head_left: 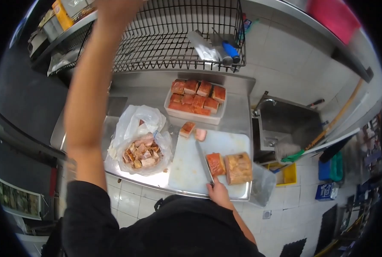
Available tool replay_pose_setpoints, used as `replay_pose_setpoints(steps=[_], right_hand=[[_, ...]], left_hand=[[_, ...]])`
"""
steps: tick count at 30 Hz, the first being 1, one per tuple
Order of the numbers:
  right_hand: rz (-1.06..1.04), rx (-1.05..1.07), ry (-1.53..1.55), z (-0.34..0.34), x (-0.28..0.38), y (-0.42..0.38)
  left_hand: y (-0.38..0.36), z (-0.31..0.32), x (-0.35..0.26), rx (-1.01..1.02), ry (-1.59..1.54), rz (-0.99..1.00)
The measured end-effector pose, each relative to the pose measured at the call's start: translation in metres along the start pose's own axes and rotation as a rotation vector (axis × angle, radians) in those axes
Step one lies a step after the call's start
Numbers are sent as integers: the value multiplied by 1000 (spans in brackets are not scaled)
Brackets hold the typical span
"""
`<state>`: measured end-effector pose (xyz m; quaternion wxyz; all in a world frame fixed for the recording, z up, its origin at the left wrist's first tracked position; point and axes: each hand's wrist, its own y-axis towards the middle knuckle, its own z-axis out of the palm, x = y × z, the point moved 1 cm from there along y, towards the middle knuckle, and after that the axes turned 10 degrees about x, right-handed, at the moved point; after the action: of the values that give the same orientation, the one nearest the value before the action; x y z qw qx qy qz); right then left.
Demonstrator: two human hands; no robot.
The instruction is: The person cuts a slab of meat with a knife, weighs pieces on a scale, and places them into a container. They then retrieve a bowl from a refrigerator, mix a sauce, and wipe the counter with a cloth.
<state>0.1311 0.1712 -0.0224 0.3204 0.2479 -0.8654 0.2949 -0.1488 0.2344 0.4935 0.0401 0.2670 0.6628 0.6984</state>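
Observation:
My right hand [219,192] is closed round the handle of a kitchen knife [204,160], whose blade lies along the white cutting board [184,165]. Just right of the blade is a browned piece of roast pork [216,164], beside a larger pork slab [239,168]. Two small pork pieces, one browned [187,129] and one pale [201,135], sit at the board's far edge. My left arm stretches up past the wire rack; the left hand [117,9] is cut off by the top edge, its fingers hidden.
Behind the board, a white tub [191,118] holds several browned pork blocks. An open plastic bag [144,116] of chopped pieces stands left. Above hangs a black wire rack [156,43] with a blue-handled tool [230,51]. A sink [285,122] and yellow bucket [288,174] are at right.

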Motion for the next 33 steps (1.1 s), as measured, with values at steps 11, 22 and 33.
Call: replay_pose_setpoints(steps=[11,22,33], right_hand=[[30,113,-107,-8,13,1],[54,99,-82,-5,12,-1],[61,28,36,1,4,-1]], left_hand=[[-379,11,-112,220,-907,-2041],[-469,175,-81,565,-374,-1950],[-468,140,-19,97,-431,-2002]])
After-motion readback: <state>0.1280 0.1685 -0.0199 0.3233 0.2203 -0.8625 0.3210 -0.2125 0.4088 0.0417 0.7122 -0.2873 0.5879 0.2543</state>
